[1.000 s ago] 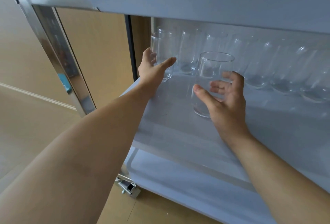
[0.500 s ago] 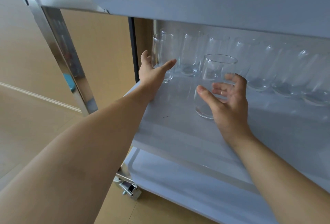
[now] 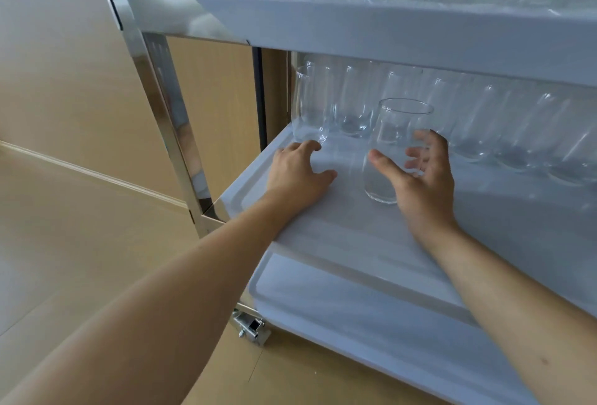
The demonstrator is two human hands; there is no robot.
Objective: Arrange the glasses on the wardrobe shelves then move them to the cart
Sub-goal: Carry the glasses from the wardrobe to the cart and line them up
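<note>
In the head view, your right hand (image 3: 423, 175) is cupping a clear tumbler (image 3: 392, 149) standing on the cart's middle shelf (image 3: 339, 243), centre frame, fingers (image 3: 423, 143) spread and loosely curved, not clamped. Your left hand (image 3: 298, 175) is resting flat and holding nothing, just below the row's leftmost glass (image 3: 310, 107). You are probably placing it: slide it gently back into the gap, keeping it upright and avoiding clinking its neighbours.

left hand (image 3: 298, 172) – palm down, fingers loose | right hand (image 3: 420, 175) – grip seemingly open, fingers spread
</note>
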